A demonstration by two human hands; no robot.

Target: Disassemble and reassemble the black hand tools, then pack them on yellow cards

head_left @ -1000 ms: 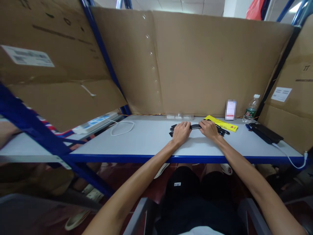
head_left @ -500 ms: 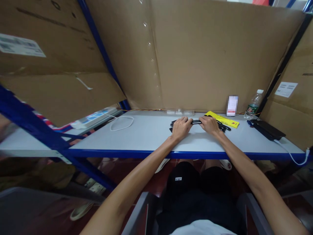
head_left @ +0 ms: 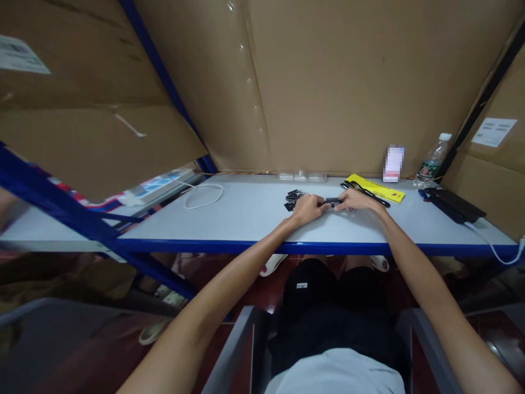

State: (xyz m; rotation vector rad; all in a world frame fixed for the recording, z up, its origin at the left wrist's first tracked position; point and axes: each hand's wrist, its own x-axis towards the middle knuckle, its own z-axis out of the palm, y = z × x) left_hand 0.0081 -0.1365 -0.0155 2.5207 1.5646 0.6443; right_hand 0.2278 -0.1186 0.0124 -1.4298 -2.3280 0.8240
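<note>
Head view: your left hand (head_left: 308, 209) and right hand (head_left: 354, 200) hold one slim black object (head_left: 333, 201) between them, fingers closed on its ends; one flat yellow card (head_left: 379, 190) lies behind, one clear plastic bottle (head_left: 431, 163) farther right. Your right hand has rolled since earlier. White tabletop (head_left: 238, 219) stretches leftward behind the blue front edge (head_left: 229, 246).

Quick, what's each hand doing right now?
Left hand: closed, holding one end of the small dark object.
Right hand: closed, holding its other end.
</note>
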